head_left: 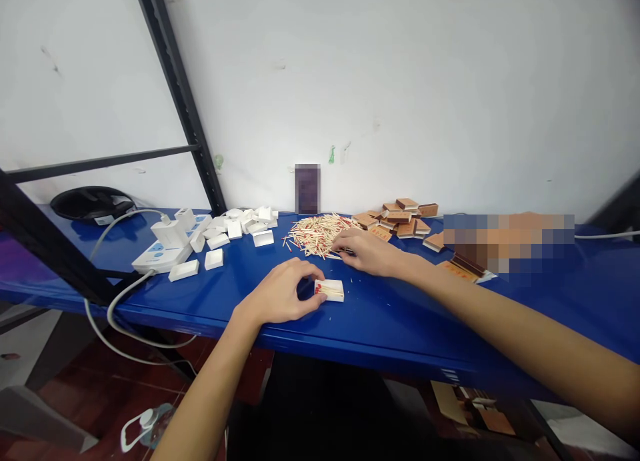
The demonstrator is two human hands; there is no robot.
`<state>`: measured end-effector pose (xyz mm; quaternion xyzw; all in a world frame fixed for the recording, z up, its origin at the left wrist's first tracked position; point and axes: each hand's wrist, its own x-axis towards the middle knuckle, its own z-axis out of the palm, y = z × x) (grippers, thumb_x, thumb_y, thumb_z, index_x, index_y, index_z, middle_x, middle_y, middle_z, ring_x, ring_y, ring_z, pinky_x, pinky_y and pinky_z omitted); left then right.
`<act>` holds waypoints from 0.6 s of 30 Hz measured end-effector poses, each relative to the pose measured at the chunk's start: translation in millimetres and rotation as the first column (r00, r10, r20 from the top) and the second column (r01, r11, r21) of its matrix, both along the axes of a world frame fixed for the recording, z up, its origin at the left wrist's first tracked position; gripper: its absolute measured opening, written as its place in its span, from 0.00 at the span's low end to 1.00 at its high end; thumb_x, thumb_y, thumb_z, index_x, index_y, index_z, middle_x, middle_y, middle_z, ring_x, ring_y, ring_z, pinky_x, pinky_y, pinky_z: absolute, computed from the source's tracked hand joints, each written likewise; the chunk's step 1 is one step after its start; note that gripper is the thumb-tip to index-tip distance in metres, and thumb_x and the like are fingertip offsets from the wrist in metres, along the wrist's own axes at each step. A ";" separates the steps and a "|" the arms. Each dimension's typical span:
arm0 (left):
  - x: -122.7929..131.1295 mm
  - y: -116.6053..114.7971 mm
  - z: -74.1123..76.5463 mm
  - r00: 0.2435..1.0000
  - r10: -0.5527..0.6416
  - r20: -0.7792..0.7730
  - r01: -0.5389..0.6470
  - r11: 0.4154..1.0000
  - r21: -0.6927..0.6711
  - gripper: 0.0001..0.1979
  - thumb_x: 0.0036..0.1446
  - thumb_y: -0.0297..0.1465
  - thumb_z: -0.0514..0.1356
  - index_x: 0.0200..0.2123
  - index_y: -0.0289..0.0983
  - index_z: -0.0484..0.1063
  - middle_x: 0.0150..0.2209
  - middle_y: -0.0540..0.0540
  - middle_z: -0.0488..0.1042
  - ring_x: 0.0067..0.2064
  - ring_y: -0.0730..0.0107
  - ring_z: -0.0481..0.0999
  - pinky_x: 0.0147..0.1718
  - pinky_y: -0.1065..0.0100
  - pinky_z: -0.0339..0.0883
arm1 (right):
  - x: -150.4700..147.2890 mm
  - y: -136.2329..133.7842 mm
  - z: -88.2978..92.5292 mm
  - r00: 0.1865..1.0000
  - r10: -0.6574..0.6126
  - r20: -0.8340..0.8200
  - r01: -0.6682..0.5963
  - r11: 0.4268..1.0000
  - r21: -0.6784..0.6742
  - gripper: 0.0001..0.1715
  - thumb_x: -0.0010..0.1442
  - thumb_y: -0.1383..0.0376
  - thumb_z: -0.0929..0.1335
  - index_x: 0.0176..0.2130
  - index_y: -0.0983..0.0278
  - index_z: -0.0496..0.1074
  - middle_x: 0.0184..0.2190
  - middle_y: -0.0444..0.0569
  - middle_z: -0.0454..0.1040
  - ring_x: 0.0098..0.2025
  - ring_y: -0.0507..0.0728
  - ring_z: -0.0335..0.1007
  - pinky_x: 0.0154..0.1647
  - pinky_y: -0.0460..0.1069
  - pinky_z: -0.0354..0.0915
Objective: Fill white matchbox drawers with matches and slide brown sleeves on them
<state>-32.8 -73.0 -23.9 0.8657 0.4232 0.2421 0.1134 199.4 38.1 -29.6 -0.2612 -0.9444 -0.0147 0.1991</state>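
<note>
On the blue table, my left hand (285,291) grips a small white matchbox tray (338,297) between thumb and fingers at its left end. Several red-tipped matches lie inside that tray. Behind it spreads a large heap of loose matches (315,231). My right hand (363,250) is at the heap's right front edge, with its fingers curled and pinched on matches; how many is hidden.
White empty trays (245,221) lie at the left beside a white power strip (163,254) with cables. Brown matchbox sleeves (405,221) are piled at the back right. A black rack post (185,101) rises at the left. The table's front edge (350,354) is near.
</note>
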 end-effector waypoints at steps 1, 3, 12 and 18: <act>-0.1 0.2 -0.3 1.000 -0.002 -0.002 0.002 1.000 0.000 0.12 0.58 0.38 0.61 0.44 0.40 0.73 0.43 0.46 0.77 0.45 0.61 0.74 0.48 0.58 0.67 | 1.4 -4.7 -1.3 1.000 0.004 -0.015 -0.003 1.000 0.014 0.14 0.61 0.73 0.63 0.43 0.66 0.76 0.42 0.56 0.76 0.47 0.60 0.70 0.48 0.55 0.66; -0.3 0.6 -0.8 1.000 -0.006 -0.005 0.006 1.000 0.002 0.13 0.58 0.38 0.61 0.44 0.40 0.73 0.44 0.46 0.77 0.45 0.62 0.74 0.48 0.58 0.67 | 2.0 -14.4 -4.4 0.999 0.009 -0.046 -0.007 0.999 0.040 0.15 0.62 0.73 0.63 0.45 0.66 0.75 0.44 0.57 0.76 0.49 0.61 0.70 0.50 0.57 0.66; -0.1 0.3 -0.5 1.000 -0.005 -0.007 0.005 1.000 0.003 0.13 0.58 0.38 0.61 0.44 0.40 0.73 0.43 0.46 0.77 0.45 0.61 0.74 0.48 0.57 0.67 | -5.7 -24.4 -23.8 0.995 -0.057 -0.080 0.052 0.997 -0.065 0.19 0.63 0.72 0.62 0.51 0.66 0.73 0.48 0.57 0.76 0.51 0.61 0.71 0.54 0.59 0.66; -0.2 0.7 -0.8 1.000 -0.005 -0.018 0.005 1.000 0.014 0.12 0.59 0.38 0.60 0.44 0.40 0.73 0.43 0.47 0.77 0.44 0.62 0.74 0.48 0.58 0.67 | -4.9 -23.3 -20.2 0.999 -0.020 -0.037 0.018 0.999 -0.050 0.18 0.63 0.73 0.62 0.48 0.69 0.76 0.44 0.57 0.78 0.48 0.61 0.72 0.53 0.57 0.66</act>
